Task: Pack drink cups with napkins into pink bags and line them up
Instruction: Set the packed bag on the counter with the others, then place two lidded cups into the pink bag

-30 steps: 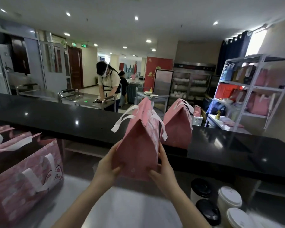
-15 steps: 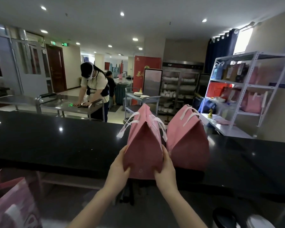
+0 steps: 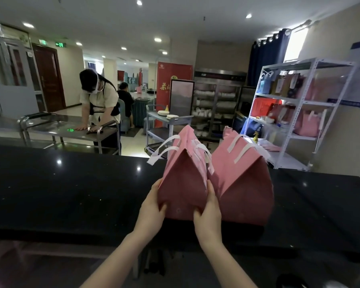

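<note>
Two hands clasp a held pink bag (image 3: 183,183) from either side at the black counter (image 3: 71,194), close to its near edge. The left hand (image 3: 152,206) is wrapped round the bag's left lower corner, thumb laid on the face turned this way and fingers gone round the side. The right hand (image 3: 208,213) does the same at the right corner, its fingers slipped into the narrow seam between this bag and a second pink bag (image 3: 243,183), so both hands are gripping the one bag. The bag's base looks to be down on the counter top, level with its neighbour's, and the two bags press side by side. Both have their tops folded to a peak, and white strap handles (image 3: 164,148) flop out to the left of the held one. What is inside either bag cannot be seen. Beyond the counter's far edge, a person (image 3: 100,100) bends over a steel cart (image 3: 71,129) with both palms flat on its top. Further back past the counter, a grey trolley (image 3: 166,119) carries stacked plates, and behind it stand a red banner (image 3: 164,88) and a glass-fronted cabinet (image 3: 214,104) full of white crockery. Off the counter's far right end, a white metal rack (image 3: 312,113) holds more bags, pink, red and blue, beside a navy curtain (image 3: 266,59).
</note>
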